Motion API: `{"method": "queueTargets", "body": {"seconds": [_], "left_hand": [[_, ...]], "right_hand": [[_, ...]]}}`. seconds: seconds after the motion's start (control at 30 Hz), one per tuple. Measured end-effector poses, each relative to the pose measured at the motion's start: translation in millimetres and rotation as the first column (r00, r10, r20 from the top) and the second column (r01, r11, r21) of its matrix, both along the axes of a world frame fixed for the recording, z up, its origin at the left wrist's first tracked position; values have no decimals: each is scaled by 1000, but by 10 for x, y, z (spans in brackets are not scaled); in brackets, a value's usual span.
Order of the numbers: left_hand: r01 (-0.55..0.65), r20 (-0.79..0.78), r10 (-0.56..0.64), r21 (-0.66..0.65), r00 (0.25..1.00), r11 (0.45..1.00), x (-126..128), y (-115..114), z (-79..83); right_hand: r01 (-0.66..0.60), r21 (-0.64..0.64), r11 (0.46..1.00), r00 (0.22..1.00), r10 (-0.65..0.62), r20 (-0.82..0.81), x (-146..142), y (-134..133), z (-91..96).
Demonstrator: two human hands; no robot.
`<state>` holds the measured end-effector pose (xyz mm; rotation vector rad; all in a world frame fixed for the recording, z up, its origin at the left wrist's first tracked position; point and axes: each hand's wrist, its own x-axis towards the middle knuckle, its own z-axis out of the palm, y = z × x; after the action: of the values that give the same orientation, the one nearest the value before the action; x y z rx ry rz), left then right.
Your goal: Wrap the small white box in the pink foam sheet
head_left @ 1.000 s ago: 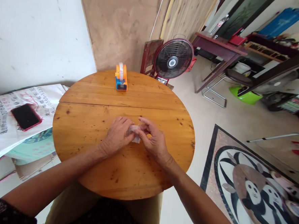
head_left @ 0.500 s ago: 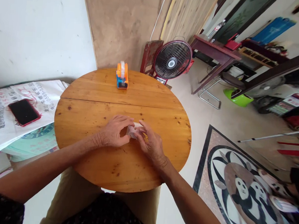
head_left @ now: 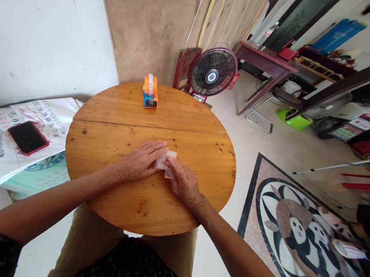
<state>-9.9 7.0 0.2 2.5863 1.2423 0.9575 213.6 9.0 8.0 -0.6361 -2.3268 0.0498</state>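
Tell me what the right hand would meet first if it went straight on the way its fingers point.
The white wad, which the right hand already seems to touch. Past it, probably the left hand's fingertips, though depth is unclear.

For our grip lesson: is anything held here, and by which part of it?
A whitish piece: the right hand holds its right side, the left hand touches its left edge; the grip is partly hidden.

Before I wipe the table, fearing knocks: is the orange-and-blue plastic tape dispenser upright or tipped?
Upright: the dispenser stands base-down, its tape roll on edge.
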Motion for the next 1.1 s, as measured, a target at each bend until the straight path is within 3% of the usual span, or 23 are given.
{"method": "queueTargets", "body": {"seconds": [0.13,0.27,0.33,0.43,0.5,0.6,0.7,0.8,0.9,1.0,1.1], "left_hand": [[48,66,-46,-26,997,999,30,63,-57],[61,181,-29,-179,983,982,56,47,60],[69,254,16,-323,967,944,82,15,182],[124,368,108,-554,923,823,122,-23,361],[172,422,173,-661,890,730,132,-28,437],[220,439,241,-765,865,605,114,-10,457],[277,473,207,-759,856,590,79,24,390],[364,531,125,-716,838,596,60,60,308],[473,634,124,-679,763,561,79,81,270],[562,718,165,-648,676,514,124,86,265],[558,733,277,-662,621,500,162,89,249]], "right_hand": [[18,19,1000,1000,-18,6,27,-16,22],[-26,-62,998,1000,25,-13,69,-7,109],[-46,-140,989,998,40,-45,83,17,170],[-48,-290,956,993,15,-116,74,77,241],[-65,-447,892,984,-17,-179,42,128,249],[-161,-687,708,950,-78,-303,-24,201,198],[-268,-807,526,904,-153,-400,-74,254,123],[-309,-840,446,888,-181,-423,-86,291,93],[-280,-842,461,903,-170,-394,-69,320,115],[-178,-800,572,936,-153,-317,-48,322,151],[-82,-743,664,956,-158,-247,-42,289,175]]}}
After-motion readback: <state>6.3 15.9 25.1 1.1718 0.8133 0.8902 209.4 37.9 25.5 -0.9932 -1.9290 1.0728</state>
